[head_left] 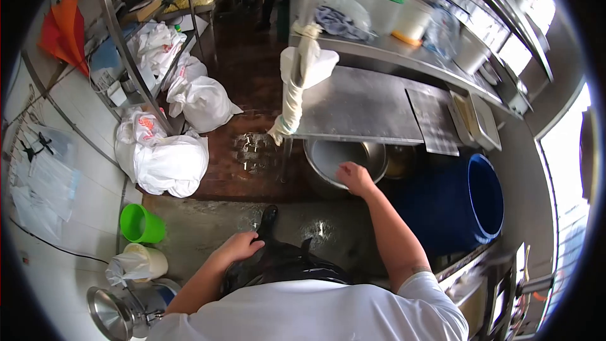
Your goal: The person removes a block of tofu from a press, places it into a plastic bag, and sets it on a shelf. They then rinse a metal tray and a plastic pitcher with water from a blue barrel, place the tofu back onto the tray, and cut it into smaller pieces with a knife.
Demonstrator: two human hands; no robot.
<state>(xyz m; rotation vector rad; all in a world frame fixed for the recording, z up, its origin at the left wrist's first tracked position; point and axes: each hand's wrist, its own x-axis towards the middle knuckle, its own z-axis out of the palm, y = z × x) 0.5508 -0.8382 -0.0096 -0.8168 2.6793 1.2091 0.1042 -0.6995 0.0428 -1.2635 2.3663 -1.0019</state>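
Observation:
My right hand reaches forward over the near rim of a large round metal pot that stands partly under the steel table. Its fingers are curled, and whether they grip the rim or anything else is too small to tell. Near my waist, my left hand hovers beside the black apron, fingers loosely bent with the thumb apart and nothing visible in them. A white plastic container sits at the table's left end, by a post wrapped in cloth.
A blue barrel stands at the right. White sacks lie at the left, below a metal rack. A green bucket and a cream bucket stand on the lower left. The floor looks wet. People are at the far back.

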